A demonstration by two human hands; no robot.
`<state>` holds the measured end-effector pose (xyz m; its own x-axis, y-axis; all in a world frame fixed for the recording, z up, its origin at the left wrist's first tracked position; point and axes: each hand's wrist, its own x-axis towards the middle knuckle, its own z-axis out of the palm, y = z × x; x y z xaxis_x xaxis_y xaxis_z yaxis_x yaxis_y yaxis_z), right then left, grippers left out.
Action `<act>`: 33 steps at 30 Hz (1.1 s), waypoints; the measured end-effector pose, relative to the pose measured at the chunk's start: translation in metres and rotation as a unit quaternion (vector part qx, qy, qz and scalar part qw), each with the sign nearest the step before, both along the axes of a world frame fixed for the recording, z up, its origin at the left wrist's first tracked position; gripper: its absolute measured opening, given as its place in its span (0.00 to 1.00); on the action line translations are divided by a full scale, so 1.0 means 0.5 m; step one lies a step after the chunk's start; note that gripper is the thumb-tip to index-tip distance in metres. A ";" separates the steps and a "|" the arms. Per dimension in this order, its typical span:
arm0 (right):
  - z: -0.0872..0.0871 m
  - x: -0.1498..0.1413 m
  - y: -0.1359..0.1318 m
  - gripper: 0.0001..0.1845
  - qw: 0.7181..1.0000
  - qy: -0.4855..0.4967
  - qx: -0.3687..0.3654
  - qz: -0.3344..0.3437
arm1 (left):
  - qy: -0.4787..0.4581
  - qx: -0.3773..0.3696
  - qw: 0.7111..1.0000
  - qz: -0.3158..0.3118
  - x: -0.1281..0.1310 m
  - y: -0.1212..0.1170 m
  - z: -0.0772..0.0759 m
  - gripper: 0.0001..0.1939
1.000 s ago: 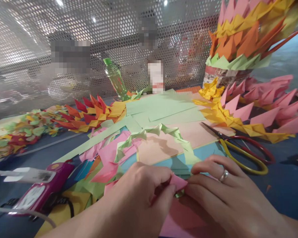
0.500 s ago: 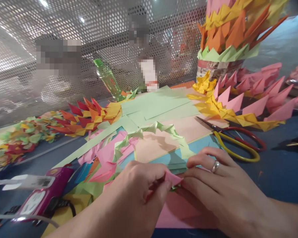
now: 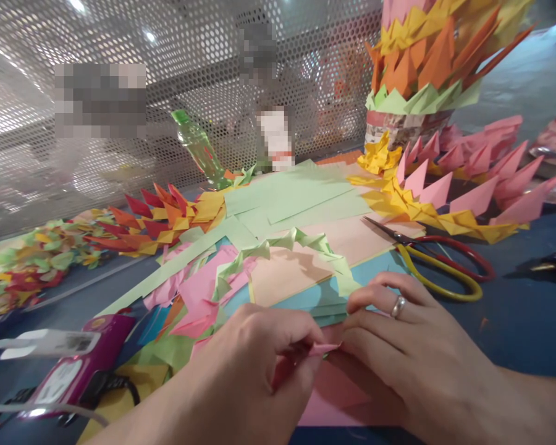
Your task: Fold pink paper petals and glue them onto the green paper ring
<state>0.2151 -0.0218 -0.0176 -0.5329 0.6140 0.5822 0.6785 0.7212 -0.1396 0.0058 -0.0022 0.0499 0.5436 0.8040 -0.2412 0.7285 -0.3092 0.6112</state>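
A small folded pink paper piece [image 3: 323, 350] is pinched between the thumb and forefinger of my left hand [image 3: 273, 358]. My right hand [image 3: 393, 346], with a ring on one finger, is closed at the piece's right tip; its thumb is hidden underneath. A bit of green paper shows just below the pink. Beyond my hands curves a zigzag-folded light green paper strip [image 3: 296, 238], with pink folded petals [image 3: 197, 318] at its left side. Under my hands lies a pink paper sheet [image 3: 343, 395].
Scissors [image 3: 438, 259] with red and yellow handles lie at right. Green paper sheets [image 3: 301, 191], a green bottle [image 3: 199, 151] and a perforated screen [image 3: 204, 68] are behind. A purple power strip [image 3: 83, 358] sits left. Folded-paper rings [image 3: 449, 198] and a paper tower [image 3: 412, 80] stand at right.
The folded pink paper has tipped flatter and sits slightly lower between my fingers. My hands have otherwise hardly moved; the view has shifted a little.
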 end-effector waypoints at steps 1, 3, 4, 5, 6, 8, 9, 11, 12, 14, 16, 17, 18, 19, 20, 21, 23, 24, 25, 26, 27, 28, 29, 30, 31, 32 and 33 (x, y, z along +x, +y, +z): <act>-0.001 0.001 0.001 0.14 1.000 0.003 -0.001 0.005 | 0.014 -0.012 1.000 -0.007 0.001 0.001 0.001 0.12; -0.003 0.003 0.002 0.13 1.000 0.010 0.000 0.014 | 0.037 -0.024 0.999 -0.012 0.004 0.002 0.001 0.12; -0.004 0.003 0.002 0.13 1.000 0.012 0.001 0.017 | 0.042 -0.020 0.999 -0.011 0.004 0.002 -0.001 0.12; -0.005 0.004 0.002 0.12 1.000 0.013 0.002 0.017 | 0.045 -0.011 0.999 -0.010 0.005 0.002 -0.002 0.12; -0.006 0.004 0.002 0.12 1.000 0.012 0.002 0.015 | 0.046 -0.001 0.999 -0.011 0.005 0.002 -0.005 0.11; -0.006 0.004 0.002 0.12 1.000 0.007 0.000 0.012 | 0.044 0.020 0.999 -0.016 0.005 0.000 -0.010 0.09; -0.007 0.004 0.002 0.12 1.000 0.003 -0.001 0.012 | 0.041 0.029 0.999 -0.019 0.005 -0.001 -0.013 0.09; -0.007 0.005 0.002 0.12 1.000 0.000 -0.003 0.013 | 0.029 0.043 0.998 -0.019 0.007 -0.002 -0.018 0.09; -0.008 0.005 0.001 0.12 1.000 0.000 -0.005 0.015 | 0.023 0.050 0.998 -0.020 0.009 -0.003 -0.019 0.08; -0.007 0.006 0.001 0.13 1.000 0.008 -0.009 0.016 | 0.012 0.071 0.997 -0.021 0.013 -0.004 -0.021 0.08; -0.006 0.007 0.002 0.13 1.000 0.019 -0.013 0.020 | 0.010 0.089 0.996 -0.025 0.015 -0.005 -0.021 0.08; -0.005 0.007 0.002 0.12 0.999 0.024 -0.013 0.021 | 0.010 0.095 0.995 -0.026 0.015 -0.005 -0.022 0.08; -0.005 0.007 0.003 0.12 0.999 0.029 -0.012 0.023 | 0.011 0.098 0.995 -0.026 0.014 -0.006 -0.022 0.08; -0.005 0.006 0.004 0.11 0.999 0.031 -0.012 0.026 | 0.014 0.098 0.995 -0.026 0.013 -0.006 -0.023 0.08; -0.006 0.006 0.004 0.10 0.999 0.033 -0.015 0.029 | 0.017 0.097 0.995 -0.027 0.012 -0.007 -0.024 0.08; -0.007 0.005 0.004 0.09 0.999 0.034 -0.020 0.031 | 0.023 0.095 0.995 -0.026 0.010 -0.007 -0.025 0.08; -0.011 0.004 0.003 0.08 0.998 0.036 -0.033 0.035 | 0.042 0.085 0.995 -0.025 0.009 -0.008 -0.026 0.08; -0.012 0.004 0.003 0.08 0.998 0.039 -0.037 0.034 | 0.053 0.080 0.995 -0.022 0.009 -0.008 -0.026 0.08; -0.013 0.003 0.002 0.08 0.998 0.041 -0.043 0.029 | 0.060 0.076 0.995 -0.020 0.009 -0.009 -0.026 0.08; -0.013 0.003 0.002 0.08 0.997 0.043 -0.052 0.025 | 0.061 0.076 0.995 -0.019 0.010 -0.009 -0.025 0.08; -0.012 0.003 0.001 0.07 0.997 0.045 -0.066 0.020 | 0.060 0.077 0.995 -0.020 0.011 -0.008 -0.025 0.08; -0.010 0.003 0.001 0.06 0.995 0.047 -0.082 0.017 | 0.056 0.080 0.995 -0.022 0.013 -0.008 -0.024 0.09; -0.007 0.004 0.000 0.06 0.994 0.049 -0.101 0.016 | 0.050 0.083 0.995 -0.026 0.014 -0.008 -0.024 0.09; -0.005 0.004 0.000 0.05 0.991 0.053 -0.119 0.017 | 0.046 0.085 0.995 -0.030 0.015 -0.009 -0.025 0.10; -0.003 0.004 0.000 0.05 0.989 0.059 -0.132 0.021 | 0.042 0.088 0.995 -0.032 0.016 -0.009 -0.026 0.10; -0.002 0.004 0.000 0.04 0.988 0.067 -0.139 0.026 | 0.037 0.091 0.995 -0.033 0.016 -0.011 -0.027 0.10; -0.001 0.003 -0.001 0.05 0.986 0.074 -0.146 0.029 | 0.029 0.094 0.995 -0.032 0.016 -0.013 -0.029 0.10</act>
